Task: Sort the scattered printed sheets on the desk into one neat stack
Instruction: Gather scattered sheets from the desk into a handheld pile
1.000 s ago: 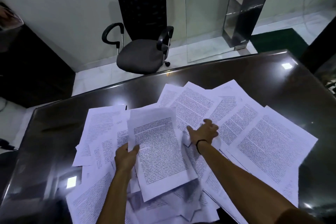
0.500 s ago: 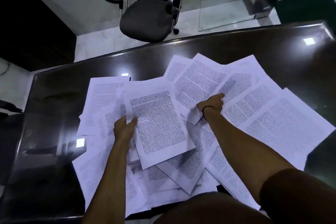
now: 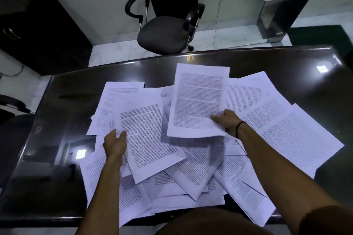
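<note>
Sheets (image 3: 286, 131) scattered; right hand (image 3: 227, 123) lifts one, left hand (image 3: 115, 144) pinches another.

sheets (image 3: 271, 131): white printed pages, scattered and overlapping at odd angles across desk (image 3: 72, 101) | raised sheet (image 3: 198, 101): lifted off pile, tilted, center-far | second sheet (image 3: 150, 139): skewed on top of pile, left of center, near edge hanging over others

Your left hand (image 3: 115, 144) sits at about 8 o'clock, thumb and fingers pinching a sheet (image 3: 150, 139) at its left edge. Your right hand (image 3: 227, 123) is raised toward 1 o'clock, gripping the lower right corner of another sheet (image 3: 198, 99). Both forearms are extended forward.
</note>
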Motion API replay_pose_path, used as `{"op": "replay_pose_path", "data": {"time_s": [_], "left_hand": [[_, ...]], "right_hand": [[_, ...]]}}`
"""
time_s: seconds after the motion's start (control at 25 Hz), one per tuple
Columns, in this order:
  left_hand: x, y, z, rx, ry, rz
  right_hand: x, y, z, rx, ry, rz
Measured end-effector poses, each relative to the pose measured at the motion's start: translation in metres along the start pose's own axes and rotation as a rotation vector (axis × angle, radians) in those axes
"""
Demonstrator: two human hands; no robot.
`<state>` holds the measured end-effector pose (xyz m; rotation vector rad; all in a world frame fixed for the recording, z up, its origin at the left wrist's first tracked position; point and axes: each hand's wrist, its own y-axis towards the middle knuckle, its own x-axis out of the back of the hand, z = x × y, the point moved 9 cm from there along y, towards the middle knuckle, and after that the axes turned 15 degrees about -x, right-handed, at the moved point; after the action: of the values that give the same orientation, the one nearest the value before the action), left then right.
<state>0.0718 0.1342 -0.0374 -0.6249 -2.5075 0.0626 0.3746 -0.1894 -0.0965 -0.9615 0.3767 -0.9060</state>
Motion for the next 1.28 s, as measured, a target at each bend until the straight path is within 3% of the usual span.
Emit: {"op": "replay_pose_path", "data": {"time_s": [0.28, 0.52, 0.68, 0.8, 0.92, 1.04, 1.12, 1.28], "left_hand": [[-0.02, -0.033, -0.015, 0.011, -0.174, 0.122], [-0.026, -0.055, -0.007, 0.074, -0.307, 0.225], [-0.039, -0.056, 0.0, 0.233, -0.48, 0.223], [-0.051, -0.038, -0.005, 0.171, -0.45, 0.262], [-0.041, -0.016, -0.007, 0.065, -0.334, 0.177], [-0.033, 0.004, -0.001, 0.09, -0.369, 0.135], [-0.027, 0.019, 0.009, 0.11, -0.361, 0.126], [-0.017, 0.043, 0.028, 0.128, -0.347, 0.091]], "right_hand": [[-0.078, -0.039, -0.031, 0.084, -0.216, 0.331], [-0.099, -0.054, -0.035, 0.214, -0.22, 0.305], [-0.127, -0.061, -0.025, 0.233, -0.146, 0.35], [-0.133, -0.051, -0.01, 0.251, -0.157, 0.268], [-0.128, -0.032, -0.002, 0.178, -0.113, 0.128], [-0.078, -0.011, 0.018, 0.161, -0.157, -0.426], [-0.056, 0.0, 0.026, 0.046, -0.253, -0.638], [-0.042, 0.022, 0.047, -0.111, -0.286, -0.682]]}}
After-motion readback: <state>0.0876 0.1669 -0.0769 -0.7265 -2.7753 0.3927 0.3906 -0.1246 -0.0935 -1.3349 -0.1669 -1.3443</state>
